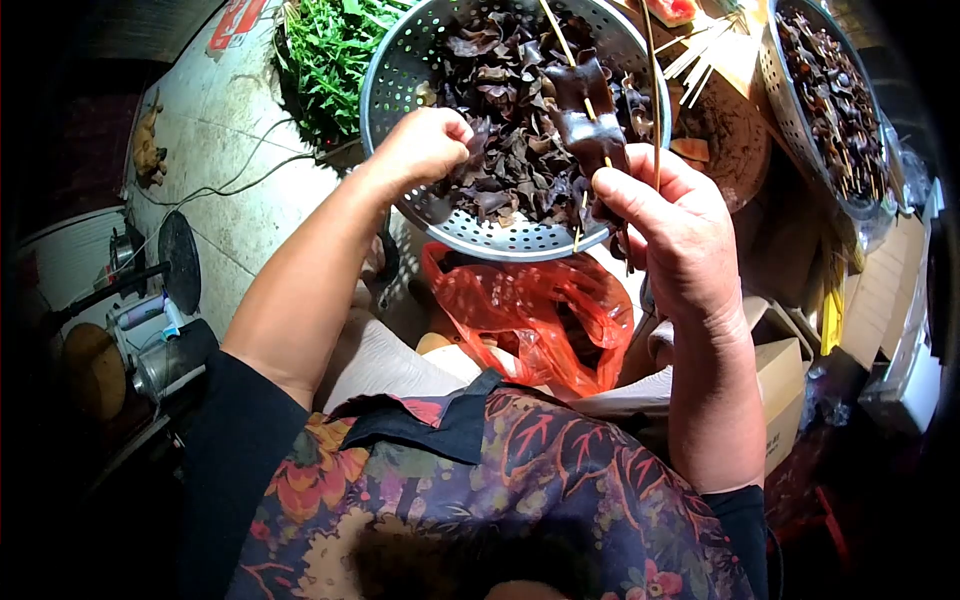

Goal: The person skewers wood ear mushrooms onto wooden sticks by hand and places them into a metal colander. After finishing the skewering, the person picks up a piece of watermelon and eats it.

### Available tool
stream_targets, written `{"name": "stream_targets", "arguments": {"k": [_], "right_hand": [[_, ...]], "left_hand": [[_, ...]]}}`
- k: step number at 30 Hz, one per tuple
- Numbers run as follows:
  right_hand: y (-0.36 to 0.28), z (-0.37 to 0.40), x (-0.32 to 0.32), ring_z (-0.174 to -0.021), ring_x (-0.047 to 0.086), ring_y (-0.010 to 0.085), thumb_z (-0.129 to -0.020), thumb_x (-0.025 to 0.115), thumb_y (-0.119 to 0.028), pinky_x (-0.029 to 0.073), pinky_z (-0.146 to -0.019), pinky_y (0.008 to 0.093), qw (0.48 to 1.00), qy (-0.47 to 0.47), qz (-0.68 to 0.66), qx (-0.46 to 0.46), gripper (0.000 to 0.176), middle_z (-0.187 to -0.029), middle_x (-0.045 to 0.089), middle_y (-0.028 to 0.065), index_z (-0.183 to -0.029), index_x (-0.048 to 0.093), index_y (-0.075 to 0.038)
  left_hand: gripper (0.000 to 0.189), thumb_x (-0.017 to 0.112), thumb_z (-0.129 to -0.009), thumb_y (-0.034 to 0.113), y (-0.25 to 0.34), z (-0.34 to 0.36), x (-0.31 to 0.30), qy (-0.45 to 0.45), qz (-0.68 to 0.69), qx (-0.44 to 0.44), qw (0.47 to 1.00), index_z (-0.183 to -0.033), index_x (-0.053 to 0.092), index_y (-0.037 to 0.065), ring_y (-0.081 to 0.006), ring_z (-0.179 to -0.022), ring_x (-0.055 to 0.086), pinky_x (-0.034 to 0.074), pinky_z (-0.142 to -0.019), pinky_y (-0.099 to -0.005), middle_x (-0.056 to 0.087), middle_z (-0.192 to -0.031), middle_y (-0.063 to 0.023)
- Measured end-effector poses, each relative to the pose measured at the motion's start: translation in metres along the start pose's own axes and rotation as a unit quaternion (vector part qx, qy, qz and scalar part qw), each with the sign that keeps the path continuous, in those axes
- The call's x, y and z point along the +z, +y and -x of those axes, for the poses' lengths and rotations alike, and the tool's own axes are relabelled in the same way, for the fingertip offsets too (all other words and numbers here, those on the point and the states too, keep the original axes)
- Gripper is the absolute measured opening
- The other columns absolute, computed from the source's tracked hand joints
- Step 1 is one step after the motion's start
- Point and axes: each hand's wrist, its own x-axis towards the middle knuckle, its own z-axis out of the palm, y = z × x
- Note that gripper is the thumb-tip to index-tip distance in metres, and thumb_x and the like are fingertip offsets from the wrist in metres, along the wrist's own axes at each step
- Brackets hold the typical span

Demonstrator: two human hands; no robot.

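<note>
My right hand [675,225] is closed on a thin wooden skewer [562,38] with several dark, glossy pieces of wood ear mushroom [580,90] threaded along it. The skewer slants over the right half of a metal colander [385,75]. A heap of loose wood ear mushrooms [510,120] lies in the colander. At its left side, my left hand [425,150] is curled with the fingertips tucked in beside the heap; what they hold is hidden. A thin dark stick [655,95] runs upward from behind my right hand.
Leafy greens [330,70] lie left of the colander. A red plastic bag [540,320] hangs below it. At the right, a second colander [790,95] holds skewered mushrooms [830,110]. Bare skewers [705,60] lie near a round brown board [735,140]. A cable [240,180] crosses the floor.
</note>
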Motion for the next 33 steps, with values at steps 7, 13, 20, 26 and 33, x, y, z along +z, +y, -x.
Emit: {"name": "stream_targets", "arguments": {"k": [7, 13, 20, 26, 33], "right_hand": [[0.002, -0.002, 0.001, -0.061, 0.045, 0.0014, -0.082, 0.064, -0.012, 0.036, -0.054, 0.0171, 1.000, 0.010, 0.017, -0.002, 0.010, -0.070, 0.056, -0.0051, -0.083, 0.062, -0.003], [0.003, -0.003, 0.001, -0.061, 0.046, 0.0016, -0.082, 0.064, -0.012, 0.036, -0.055, 0.0170, 1.000, 0.009, 0.009, 0.003, 0.009, -0.071, 0.056, -0.0048, -0.083, 0.061, -0.003], [0.003, -0.003, 0.003, -0.061, 0.046, 0.0014, -0.082, 0.063, -0.011, 0.036, -0.054, 0.0165, 1.000, 0.000, -0.013, -0.002, 0.009, -0.071, 0.056, -0.0048, -0.085, 0.061, -0.003], [0.004, -0.003, 0.000, -0.061, 0.046, 0.0014, -0.083, 0.063, -0.012, 0.037, -0.055, 0.0167, 1.000, 0.012, 0.002, -0.004, 0.011, -0.071, 0.057, -0.0045, -0.087, 0.062, -0.002], [0.002, 0.000, 0.001, -0.062, 0.047, 0.0020, -0.083, 0.063, -0.013, 0.038, -0.056, 0.0175, 1.000, 0.003, 0.002, -0.012, 0.014, -0.073, 0.058, -0.0032, -0.090, 0.062, 0.000]], "left_hand": [[0.015, 0.058, -0.077, 0.006, 0.025, 0.019, -0.019, -0.107, -0.045, -0.096, 0.989, -0.089, 0.065, 0.003, -0.0115, -0.058, 0.057, 0.045, -0.051, -0.0248, 0.062, -0.068, -0.0042], [0.027, 0.052, -0.073, 0.005, 0.010, 0.005, -0.034, 0.159, -0.168, 0.007, 0.973, -0.096, 0.066, 0.003, -0.0188, -0.073, 0.063, 0.049, -0.067, -0.0304, 0.067, -0.081, -0.0113], [0.034, 0.058, -0.072, 0.007, -0.007, -0.013, -0.014, 0.182, -0.249, 0.020, 0.951, -0.105, 0.062, 0.003, -0.0299, -0.094, 0.061, 0.046, -0.086, -0.0353, 0.064, -0.097, -0.0184], [0.010, 0.060, -0.080, 0.009, 0.010, -0.010, -0.017, 0.035, -0.058, -0.084, 0.994, -0.087, 0.061, 0.003, -0.0172, -0.057, 0.059, 0.047, -0.049, -0.0311, 0.061, -0.070, -0.0091], [0.025, 0.053, -0.084, 0.006, 0.035, 0.014, -0.034, -0.021, 0.288, -0.090, 0.953, -0.108, 0.058, 0.002, -0.0106, -0.056, 0.055, 0.048, -0.051, -0.0245, 0.056, -0.074, -0.0022]]}}
